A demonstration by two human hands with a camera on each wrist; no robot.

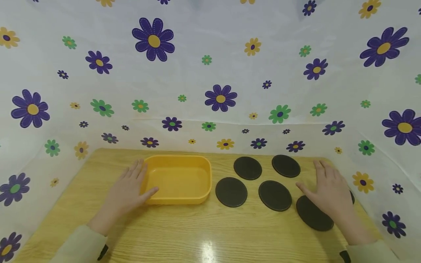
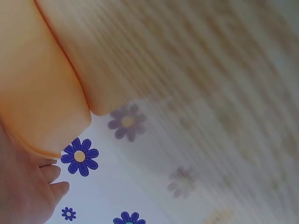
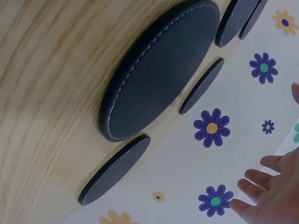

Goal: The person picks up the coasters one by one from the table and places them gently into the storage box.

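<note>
A yellow rectangular tray (image 1: 178, 200) sits on the left half of the table. My left hand (image 1: 127, 188) is at its left end, fingers extended along the outer side and the thumb over the near left corner. The left wrist view shows that hand (image 2: 23, 186) close against the tray wall (image 2: 46, 84); whether it presses there I cannot tell. Over on the right, my right hand (image 1: 332, 193) hovers above a black round coaster (image 1: 314, 215), fingers spread and holding nothing. Another coaster (image 1: 352, 197) is mostly hidden behind it. The right wrist view shows stitched edges on a coaster (image 3: 161, 70).
Several more black coasters, such as the nearest to the tray (image 1: 231, 192) and one at the back (image 1: 286, 166), lie flat between the tray and my right hand. A white flowered cloth (image 1: 230, 73) encloses the wooden table (image 1: 171, 230) at the back and sides.
</note>
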